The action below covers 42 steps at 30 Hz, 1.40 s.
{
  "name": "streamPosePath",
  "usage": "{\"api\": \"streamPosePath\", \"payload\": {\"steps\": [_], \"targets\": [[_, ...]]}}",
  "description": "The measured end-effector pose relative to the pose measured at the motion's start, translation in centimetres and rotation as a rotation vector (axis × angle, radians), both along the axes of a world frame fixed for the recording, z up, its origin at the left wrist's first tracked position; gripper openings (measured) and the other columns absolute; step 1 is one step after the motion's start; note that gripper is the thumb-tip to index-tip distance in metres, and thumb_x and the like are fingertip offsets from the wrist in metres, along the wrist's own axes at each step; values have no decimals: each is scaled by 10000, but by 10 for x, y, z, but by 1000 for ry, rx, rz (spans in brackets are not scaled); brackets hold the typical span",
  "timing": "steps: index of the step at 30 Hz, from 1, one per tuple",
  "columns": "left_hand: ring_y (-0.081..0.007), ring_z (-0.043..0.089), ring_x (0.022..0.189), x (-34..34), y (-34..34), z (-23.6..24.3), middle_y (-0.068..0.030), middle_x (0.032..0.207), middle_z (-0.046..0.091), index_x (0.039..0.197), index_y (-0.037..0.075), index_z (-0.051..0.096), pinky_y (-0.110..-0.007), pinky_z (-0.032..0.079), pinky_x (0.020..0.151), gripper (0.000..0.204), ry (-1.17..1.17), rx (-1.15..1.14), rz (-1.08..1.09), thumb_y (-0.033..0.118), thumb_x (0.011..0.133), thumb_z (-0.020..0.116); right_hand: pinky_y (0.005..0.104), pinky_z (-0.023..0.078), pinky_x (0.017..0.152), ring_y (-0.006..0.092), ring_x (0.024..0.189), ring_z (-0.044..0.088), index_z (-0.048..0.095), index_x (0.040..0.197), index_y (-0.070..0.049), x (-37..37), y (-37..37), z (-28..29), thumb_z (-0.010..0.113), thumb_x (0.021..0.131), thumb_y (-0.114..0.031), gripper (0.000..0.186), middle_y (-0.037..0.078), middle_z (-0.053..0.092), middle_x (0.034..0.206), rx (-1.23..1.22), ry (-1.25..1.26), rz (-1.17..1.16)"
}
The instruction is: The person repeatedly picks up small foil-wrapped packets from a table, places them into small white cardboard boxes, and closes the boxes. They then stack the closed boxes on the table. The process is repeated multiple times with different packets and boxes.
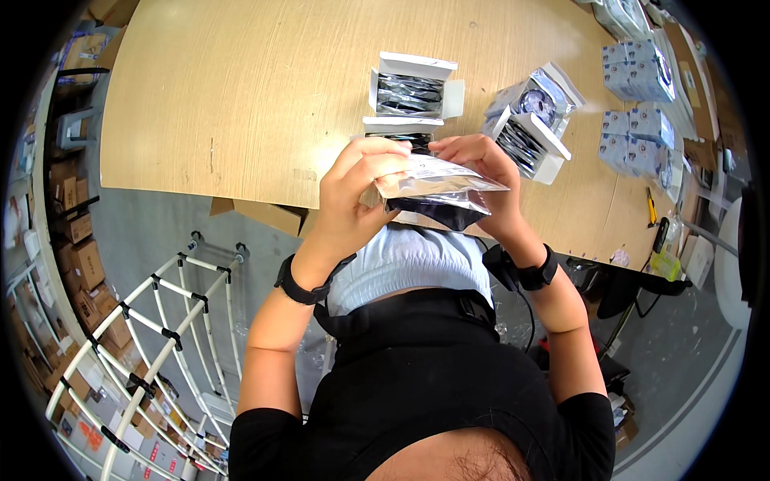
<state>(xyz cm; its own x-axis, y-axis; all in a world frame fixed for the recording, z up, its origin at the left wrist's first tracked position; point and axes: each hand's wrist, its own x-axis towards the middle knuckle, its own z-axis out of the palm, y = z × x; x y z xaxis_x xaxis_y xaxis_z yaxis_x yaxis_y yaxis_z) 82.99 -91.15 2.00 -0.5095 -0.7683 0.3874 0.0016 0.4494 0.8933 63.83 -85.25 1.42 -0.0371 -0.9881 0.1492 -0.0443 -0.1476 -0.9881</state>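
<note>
My left hand (353, 180) is closed on the left side of a few flat foil packets (437, 172), thumb below and fingers on top. They fan toward me, the upper one silvery and the lowest one dark. My right hand (489, 168) is closed at their right side, its thumb hidden behind them and its fingertips curled near the far edge. Just beyond my fingertips stands an open white carton (401, 125) with dark packets in it, partly covered by my hands. Behind it, another open carton (409, 92) is filled with upright packets.
To the right, an open carton of packets (525, 144) leans by a carton with a round dark item (537, 104). Blue-white boxes (638, 68) are stacked at the table's right, near a yellow cutter (651, 207). A white pipe rack (160, 321) stands at lower left.
</note>
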Motion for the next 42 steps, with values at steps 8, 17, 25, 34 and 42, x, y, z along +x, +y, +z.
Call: {"api": "streamPosePath", "payload": {"steps": [8, 17, 25, 34, 42], "targets": [[-208, 585, 964, 10, 3, 0, -108, 1052, 597, 1017, 42, 582, -272, 485, 757, 341, 73, 203, -125, -54, 709, 693, 364, 408, 936, 241, 1055, 551, 555, 1077, 37, -10, 2, 37, 578, 709, -61, 381, 160, 589, 1086, 151, -280, 207], [-103, 557, 969, 16, 13, -1, -95, 1062, 582, 1096, -13, 525, -211, 490, 691, 363, 152, 476, -210, -49, 765, 668, 247, 468, 687, 137, 742, 585, 626, 973, 43, -13, -12, 66, 638, 797, -107, 231, 74, 632, 834, 250, 120, 321], [-31, 532, 779, 31, 25, -26, -19, 966, 543, 1118, -11, 489, -162, 461, 643, 400, 212, 871, -234, 48, 782, 698, 221, 437, 616, 71, 639, 501, 590, 912, 60, -2, -9, 49, 625, 830, -76, 162, 37, 599, 690, 245, 183, 324], [-243, 641, 932, 43, 10, -8, -192, 1293, 487, 842, -4, 674, -302, 488, 833, 116, 353, 969, -360, -40, 740, 633, 178, 347, 458, 24, 534, 456, 426, 1284, 19, -38, -32, 89, 608, 848, -62, 479, -47, 417, 628, 292, 200, 147], [-226, 589, 1000, 27, -3, 9, -142, 1193, 568, 893, 15, 686, -332, 483, 824, 187, -89, 522, -673, 12, 706, 688, 275, 464, 550, 174, 591, 590, 387, 1303, -61, -9, -39, 97, 715, 767, -184, 641, 130, 630, 793, 211, 509, 542]]}}
